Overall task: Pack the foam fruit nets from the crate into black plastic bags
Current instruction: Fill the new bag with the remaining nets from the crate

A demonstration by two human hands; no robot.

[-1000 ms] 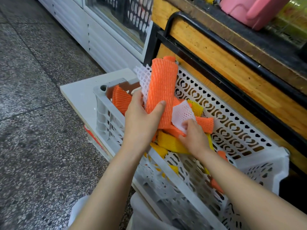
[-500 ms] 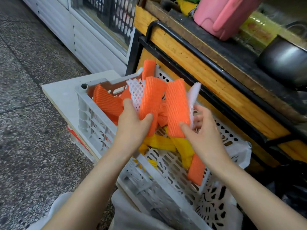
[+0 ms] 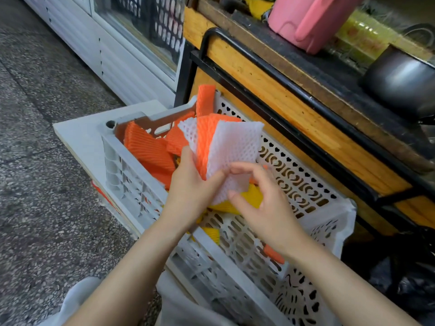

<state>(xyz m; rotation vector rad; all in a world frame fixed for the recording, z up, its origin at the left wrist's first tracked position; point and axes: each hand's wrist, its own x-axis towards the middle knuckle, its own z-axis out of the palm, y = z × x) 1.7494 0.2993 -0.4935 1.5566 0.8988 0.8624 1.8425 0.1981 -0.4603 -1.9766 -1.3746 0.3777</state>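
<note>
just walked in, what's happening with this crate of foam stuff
A person works over the crate. The left hand grips a bunch of orange and white foam nets; the fingertips of the right hand meet the front white net at its lower edge, pinching or not is unclear. Orange nets and yellow nets lie in the crate; a black bag sits at lower right.
</note>
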